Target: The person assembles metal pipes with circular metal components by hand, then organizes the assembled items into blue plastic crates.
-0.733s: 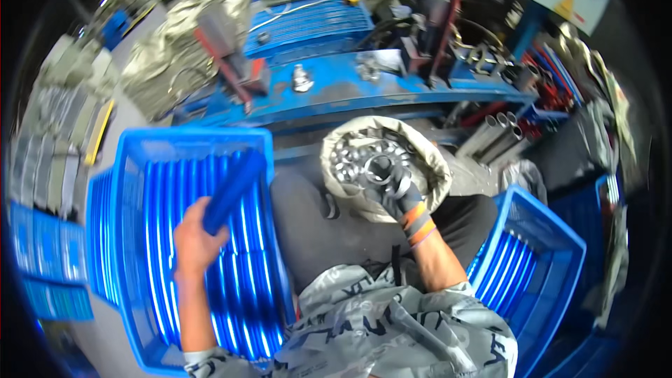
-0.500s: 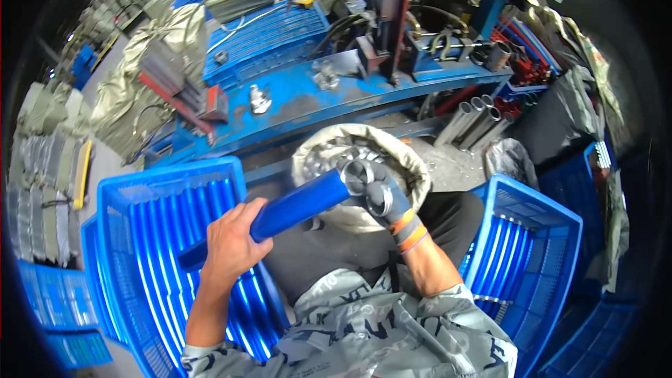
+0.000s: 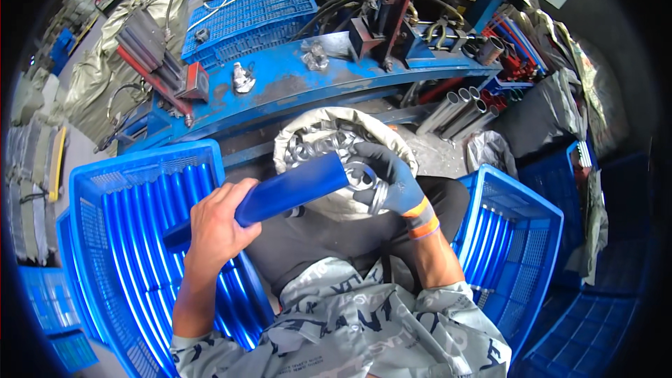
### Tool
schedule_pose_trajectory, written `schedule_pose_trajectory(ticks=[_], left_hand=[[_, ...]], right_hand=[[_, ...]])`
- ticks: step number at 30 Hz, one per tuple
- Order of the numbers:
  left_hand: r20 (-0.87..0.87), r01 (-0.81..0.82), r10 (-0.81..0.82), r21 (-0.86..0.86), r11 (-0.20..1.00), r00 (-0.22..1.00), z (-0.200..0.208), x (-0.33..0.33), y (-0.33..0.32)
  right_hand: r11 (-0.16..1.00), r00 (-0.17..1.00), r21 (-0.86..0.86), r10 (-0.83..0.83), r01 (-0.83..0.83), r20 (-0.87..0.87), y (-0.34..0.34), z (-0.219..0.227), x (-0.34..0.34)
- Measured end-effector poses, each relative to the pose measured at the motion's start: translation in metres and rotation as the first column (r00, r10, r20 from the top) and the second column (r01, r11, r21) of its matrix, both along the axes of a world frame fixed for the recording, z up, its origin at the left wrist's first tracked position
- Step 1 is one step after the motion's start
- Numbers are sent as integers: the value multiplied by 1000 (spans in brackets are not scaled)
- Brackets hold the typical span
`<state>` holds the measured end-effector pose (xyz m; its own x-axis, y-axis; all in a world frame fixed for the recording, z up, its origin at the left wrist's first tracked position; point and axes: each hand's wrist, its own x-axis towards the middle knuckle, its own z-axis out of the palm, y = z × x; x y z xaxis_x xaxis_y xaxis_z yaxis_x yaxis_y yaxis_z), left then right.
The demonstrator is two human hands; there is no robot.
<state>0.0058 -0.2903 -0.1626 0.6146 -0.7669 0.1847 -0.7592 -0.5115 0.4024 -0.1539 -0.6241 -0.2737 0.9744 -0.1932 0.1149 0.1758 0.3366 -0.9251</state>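
My bare left hand (image 3: 219, 222) is wrapped round a blue tube (image 3: 290, 191), its near end slanting down over the left crate. At the tube's far end, my right hand (image 3: 397, 183), in a dark grey glove with an orange cuff, holds several silver metal rings (image 3: 379, 194) looped on its fingers. One ring sits close by the tube's mouth; whether it touches the tube I cannot tell. Just behind both hands stands a pale cloth sack (image 3: 392, 141) with many similar rings (image 3: 308, 141) inside.
Blue tubes (image 3: 150, 238) fill a blue crate (image 3: 82, 182) on my left. More blue tubes (image 3: 486, 245) lie in another crate (image 3: 542, 245) on my right. Ahead runs a blue metal bench (image 3: 273, 94) with clamps. Bare metal pipes (image 3: 462, 113) lean beneath its right side.
The view has shifted a little. My right hand's fingers have spread around the rings beside the tube's end. My left hand keeps its hold on the tube.
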Motion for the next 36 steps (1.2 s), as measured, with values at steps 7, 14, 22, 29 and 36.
schedule_pose_trajectory(ticks=[7, 14, 22, 29, 36], left_hand=[[27, 27, -29, 54, 998, 999, 7, 7, 25], [8, 19, -20, 68, 998, 1000, -7, 12, 32], [-2, 21, -21, 80, 997, 1000, -19, 9, 26], [23, 1, -3, 94, 996, 1000, -33, 8, 13], [-437, -302, 138, -330, 895, 889, -56, 7, 5]], right_hand=[[949, 997, 310, 41, -61, 69, 35, -1, 13], [999, 999, -24, 40, -40, 6, 37, -9, 19], [995, 995, -29, 96, -97, -34, 37, -8, 9], [995, 996, -84, -54, 49, -67, 42, -32, 15], [939, 771, -134, -336, 316, -541, -5, -104, 18]])
